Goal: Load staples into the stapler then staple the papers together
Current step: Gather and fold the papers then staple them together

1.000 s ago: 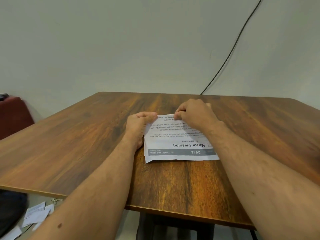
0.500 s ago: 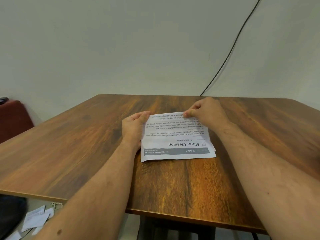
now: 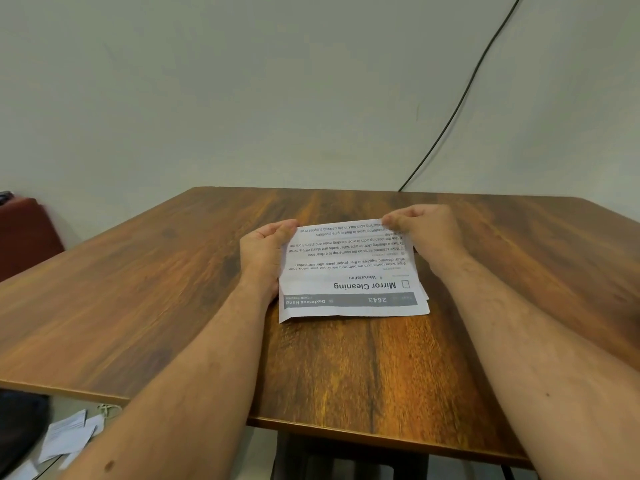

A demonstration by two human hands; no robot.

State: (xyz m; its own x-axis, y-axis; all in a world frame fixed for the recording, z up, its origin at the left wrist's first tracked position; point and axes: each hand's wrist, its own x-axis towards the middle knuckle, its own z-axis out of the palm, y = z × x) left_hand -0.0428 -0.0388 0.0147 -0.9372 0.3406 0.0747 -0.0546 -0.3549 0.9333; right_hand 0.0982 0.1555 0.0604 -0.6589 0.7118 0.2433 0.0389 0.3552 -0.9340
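A small stack of printed papers [image 3: 349, 271], headed "Mirror Cleaning" and turned upside down to me, lies on the wooden table [image 3: 173, 289] near its middle. My left hand [image 3: 265, 252] holds the stack's left edge, fingers curled over the far left corner. My right hand [image 3: 424, 228] pinches the far right corner between thumb and fingers. A second sheet's edge peeks out at the near right corner. No stapler or staples are in view.
A black cable [image 3: 460, 98] runs down the wall to the table's far edge. A dark red seat [image 3: 24, 233] stands at the left. Loose papers [image 3: 65, 438] lie on the floor below the table's near left edge.
My right hand slid from the middle of the far edge out to the far right corner. The stack shifted slightly left and away from me, and more of the top sheet shows.
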